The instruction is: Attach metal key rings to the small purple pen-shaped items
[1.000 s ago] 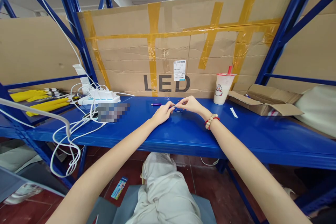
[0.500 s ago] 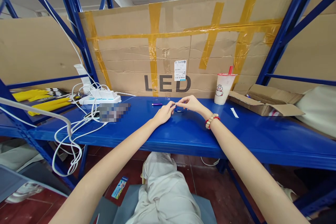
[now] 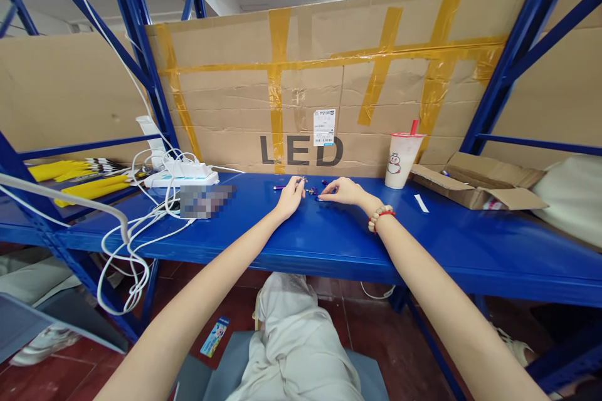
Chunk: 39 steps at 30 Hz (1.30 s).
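Note:
My left hand is closed in a pinch over the blue shelf top. A small shiny piece shows at its fingertips, too small to name. My right hand is just to the right, thumb and fingers pinched together low over the surface. What those fingers hold, if anything, is too small to make out. Between the hands lies a small dark blue piece with a shiny end. A short purple stick lies partly behind my left hand, and a small purple piece lies behind my right fingertips.
A white cup with a red straw stands right of my right hand, near a white paper strip and an open cardboard box. White cables and a power strip lie left. Taped cardboard closes the back.
My hands, close together before, have moved apart; the left fingers now point upward with the shiny piece. The right fingertips are lower, and more small pieces show between the hands.

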Available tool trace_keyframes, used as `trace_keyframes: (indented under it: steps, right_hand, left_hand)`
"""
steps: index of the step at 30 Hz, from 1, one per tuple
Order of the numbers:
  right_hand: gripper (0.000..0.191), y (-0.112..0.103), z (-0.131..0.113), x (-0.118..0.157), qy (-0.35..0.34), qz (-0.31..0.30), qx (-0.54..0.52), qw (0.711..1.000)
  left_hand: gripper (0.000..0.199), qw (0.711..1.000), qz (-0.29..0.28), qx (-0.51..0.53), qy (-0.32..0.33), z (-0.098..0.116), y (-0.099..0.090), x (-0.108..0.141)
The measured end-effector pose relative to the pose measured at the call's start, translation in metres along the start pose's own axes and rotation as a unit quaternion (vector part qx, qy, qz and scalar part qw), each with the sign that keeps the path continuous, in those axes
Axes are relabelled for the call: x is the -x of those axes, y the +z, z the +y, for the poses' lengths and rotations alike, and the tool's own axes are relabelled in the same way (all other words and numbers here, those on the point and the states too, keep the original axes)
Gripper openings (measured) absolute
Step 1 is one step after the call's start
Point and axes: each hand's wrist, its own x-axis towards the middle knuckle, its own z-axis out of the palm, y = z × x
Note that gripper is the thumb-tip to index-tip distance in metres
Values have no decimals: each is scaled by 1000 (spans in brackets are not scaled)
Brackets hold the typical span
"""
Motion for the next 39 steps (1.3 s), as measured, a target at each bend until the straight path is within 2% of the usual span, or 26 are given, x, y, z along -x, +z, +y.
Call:
trace_keyframes:
  steps: [3, 6, 18, 23, 28, 32, 35, 39]
  right_hand:
    - [22, -1, 3, 1, 22, -20, 41, 999]
    - [17, 1, 4, 0, 17, -24, 55, 998]
    - [15, 14, -7, -4, -40, -47, -3, 998]
    - [13, 11, -13, -1, -70, 8, 10, 997]
    - [13, 13, -16, -1, -86, 26, 8, 996]
    - [12, 15, -18, -1, -95, 24, 14, 995]
    - [12, 16, -21, -1, -98, 46, 11, 994]
    - [12, 16, -23, -1, -109, 57, 14, 992]
  left_hand:
    - [19, 999, 29, -5, -27, 1, -1, 0]
    - [12, 999, 45, -13, -26, 4, -2, 1]
    - [24, 997, 0, -67, -45, 7, 1, 3]
    - [22, 997, -22, -70, -37, 4, 1, 3]
    - [21, 998, -49, -40, 24, 3, 1, 3]
    - [21, 997, -27, -58, 33, 2, 1, 2]
    - [22, 996, -5, -82, 27, 2, 1, 1]
    - [17, 997, -10, -75, 26, 1, 2, 1]
